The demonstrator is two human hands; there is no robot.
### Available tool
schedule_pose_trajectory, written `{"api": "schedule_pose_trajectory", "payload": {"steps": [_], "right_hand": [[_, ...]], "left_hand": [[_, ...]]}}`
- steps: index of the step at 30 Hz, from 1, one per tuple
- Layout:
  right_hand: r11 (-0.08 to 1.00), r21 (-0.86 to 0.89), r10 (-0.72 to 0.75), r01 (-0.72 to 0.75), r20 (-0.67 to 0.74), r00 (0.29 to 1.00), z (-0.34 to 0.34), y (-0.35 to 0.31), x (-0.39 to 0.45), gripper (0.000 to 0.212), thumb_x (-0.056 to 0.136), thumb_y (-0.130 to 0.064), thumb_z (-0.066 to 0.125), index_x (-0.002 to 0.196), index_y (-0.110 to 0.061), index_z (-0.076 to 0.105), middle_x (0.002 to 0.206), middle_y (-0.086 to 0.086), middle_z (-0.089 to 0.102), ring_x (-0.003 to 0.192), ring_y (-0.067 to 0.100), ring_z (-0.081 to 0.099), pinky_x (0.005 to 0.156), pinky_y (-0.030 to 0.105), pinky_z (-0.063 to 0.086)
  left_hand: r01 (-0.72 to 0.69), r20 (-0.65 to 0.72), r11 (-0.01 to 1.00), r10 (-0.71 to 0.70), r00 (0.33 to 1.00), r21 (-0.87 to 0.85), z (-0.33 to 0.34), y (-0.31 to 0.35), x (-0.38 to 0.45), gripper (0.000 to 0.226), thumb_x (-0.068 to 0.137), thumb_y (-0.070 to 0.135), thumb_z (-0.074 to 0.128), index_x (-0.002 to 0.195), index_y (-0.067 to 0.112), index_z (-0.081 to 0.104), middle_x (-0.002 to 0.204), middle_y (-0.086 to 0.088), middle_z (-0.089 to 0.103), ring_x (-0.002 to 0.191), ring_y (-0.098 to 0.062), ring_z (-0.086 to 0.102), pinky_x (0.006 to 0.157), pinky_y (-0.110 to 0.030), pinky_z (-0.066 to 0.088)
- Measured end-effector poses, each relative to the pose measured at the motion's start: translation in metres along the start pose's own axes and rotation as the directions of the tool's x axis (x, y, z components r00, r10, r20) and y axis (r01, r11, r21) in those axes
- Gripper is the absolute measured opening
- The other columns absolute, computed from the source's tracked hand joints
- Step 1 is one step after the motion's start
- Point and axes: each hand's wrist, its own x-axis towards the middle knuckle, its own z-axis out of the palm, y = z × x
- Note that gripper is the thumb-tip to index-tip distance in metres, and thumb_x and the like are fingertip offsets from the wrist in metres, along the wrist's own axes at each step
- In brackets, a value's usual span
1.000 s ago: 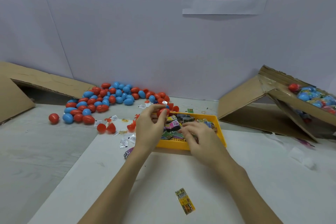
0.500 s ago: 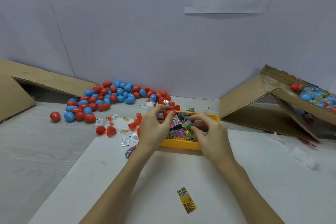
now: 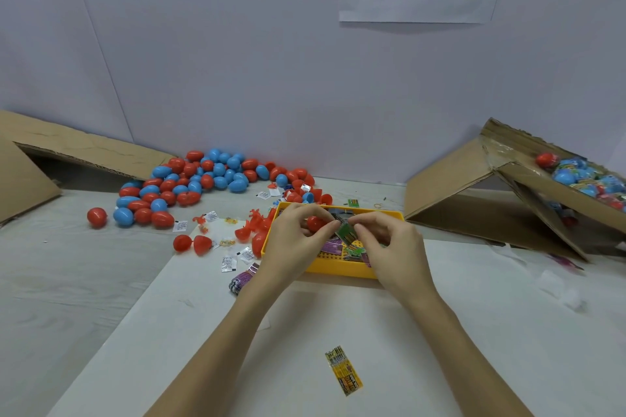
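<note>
Left hand [image 3: 294, 244] is over the yellow tray [image 3: 342, 270], fingers curled round a red egg shell [image 3: 314, 223]; the shell sits in the hand just above the tray's far left part. Right hand [image 3: 389, 244] is close beside it, thumb and forefinger pinching a small green packet [image 3: 346, 232]. The packet is tilted, its upper end meeting the left fingertips next to the shell; whether it has entered the shell cannot be told. The tray rests on the surface [image 3: 84, 281] and holds more packets, purple and green among them. A pile of red and blue eggs [image 3: 210, 176] lies against the wall, far left of the tray, with loose red shells and small white sachets [image 3: 228, 263] scattered between pile and tray. One yellow packet [image 3: 343, 370] lies alone on the near side, well apart from the tray. A tipped cardboard box [image 3: 474, 193] at far right holds wrapped eggs.
</note>
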Motion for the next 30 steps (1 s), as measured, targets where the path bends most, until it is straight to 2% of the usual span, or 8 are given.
{"api": "schedule_pose_trajectory", "payload": {"steps": [4, 7, 11, 15, 17, 20, 25, 30], "right_hand": [[1.000, 0.014, 0.006, -0.005, -0.086, 0.996, -0.0030, -0.0002, 0.0023, 0.022, 0.104, -0.019, 0.058, 0.118, -0.020, 0.074, 0.109, -0.007, 0.074, 0.104, 0.006, 0.069, 0.087, 0.021, 0.057], [0.999, 0.040, 0.008, -0.009, 0.015, 1.000, -0.0039, -0.0023, 0.0021, 0.024, 0.098, -0.025, 0.068, 0.120, -0.021, 0.074, 0.110, -0.011, 0.074, 0.104, 0.003, 0.068, 0.090, 0.020, 0.057], [0.996, -0.085, -0.009, 0.013, 0.054, 0.998, 0.0000, -0.0021, -0.0005, 0.012, 0.093, -0.026, 0.075, 0.104, -0.023, 0.079, 0.099, -0.013, 0.074, 0.094, 0.001, 0.067, 0.083, 0.020, 0.056], [0.989, -0.138, -0.046, 0.048, 0.020, 0.999, 0.0000, -0.0019, -0.0023, 0.018, 0.094, -0.027, 0.074, 0.111, -0.023, 0.076, 0.106, -0.011, 0.073, 0.099, 0.004, 0.065, 0.089, 0.023, 0.055], [0.995, -0.093, -0.041, 0.045, 0.047, 0.998, -0.0005, -0.0035, -0.0021, 0.024, 0.093, -0.029, 0.075, 0.116, -0.024, 0.076, 0.109, -0.013, 0.073, 0.101, 0.002, 0.066, 0.090, 0.019, 0.055], [0.997, -0.065, -0.035, 0.039, 0.051, 0.998, -0.0006, -0.0042, -0.0015, 0.016, 0.091, -0.022, 0.077, 0.107, -0.024, 0.078, 0.097, -0.015, 0.074, 0.091, -0.004, 0.068, 0.080, 0.014, 0.056], [0.999, -0.024, 0.022, -0.021, 0.029, 0.999, -0.0035, -0.0015, 0.0003, 0.008, 0.090, -0.023, 0.078, 0.098, -0.023, 0.077, 0.086, -0.012, 0.073, 0.083, 0.002, 0.068, 0.072, 0.016, 0.055], [0.994, -0.108, 0.031, -0.026, 0.050, 0.998, -0.0031, 0.0014, -0.0004, 0.011, 0.095, -0.033, 0.071, 0.091, -0.025, 0.077, 0.087, -0.014, 0.071, 0.087, 0.003, 0.066, 0.070, 0.013, 0.051]], "left_hand": [[-0.004, 0.001, 1.000, 0.004, 1.000, 0.021, -0.0003, -0.0002, 0.0002, 0.009, 0.092, 0.030, 0.074, 0.097, 0.022, 0.077, 0.111, 0.004, 0.065, 0.077, -0.008, 0.057, 0.060, -0.010, 0.046], [-0.046, 0.000, 0.998, 0.046, 0.999, 0.041, 0.0000, 0.0006, -0.0011, 0.012, 0.093, 0.029, 0.074, 0.101, 0.022, 0.079, 0.109, 0.006, 0.064, 0.085, -0.007, 0.061, 0.066, -0.012, 0.051], [-0.156, 0.030, 0.976, 0.153, 0.988, 0.154, 0.0007, -0.0011, -0.0026, 0.020, 0.094, 0.022, 0.072, 0.111, 0.017, 0.079, 0.109, 0.004, 0.062, 0.095, -0.005, 0.056, 0.075, -0.009, 0.048], [-0.243, 0.086, 0.942, 0.229, 0.969, 0.230, 0.0018, -0.0023, -0.0047, 0.022, 0.097, 0.017, 0.068, 0.117, 0.015, 0.077, 0.116, -0.003, 0.061, 0.101, -0.013, 0.057, 0.083, -0.021, 0.054], [-0.261, 0.105, 0.939, 0.243, 0.964, 0.223, 0.0024, -0.0025, -0.0058, 0.022, 0.097, 0.016, 0.067, 0.118, 0.015, 0.077, 0.117, -0.004, 0.061, 0.102, -0.013, 0.057, 0.084, -0.023, 0.055], [-0.247, 0.081, 0.951, 0.235, 0.969, 0.185, 0.0036, -0.0019, -0.0056, 0.019, 0.096, 0.017, 0.069, 0.113, 0.015, 0.078, 0.112, -0.002, 0.062, 0.098, -0.008, 0.057, 0.080, -0.022, 0.053], [-0.175, 0.016, 0.981, 0.174, 0.985, 0.085, 0.0054, 0.0000, -0.0045, 0.016, 0.095, 0.021, 0.071, 0.108, 0.017, 0.079, 0.103, 0.006, 0.062, 0.098, 0.003, 0.056, 0.074, -0.016, 0.052], [-0.183, 0.001, 0.980, 0.183, 0.983, 0.076, 0.0065, 0.0012, -0.0056, 0.012, 0.094, 0.023, 0.072, 0.102, 0.018, 0.080, 0.098, 0.012, 0.060, 0.101, 0.004, 0.054, 0.072, -0.011, 0.048]]}}
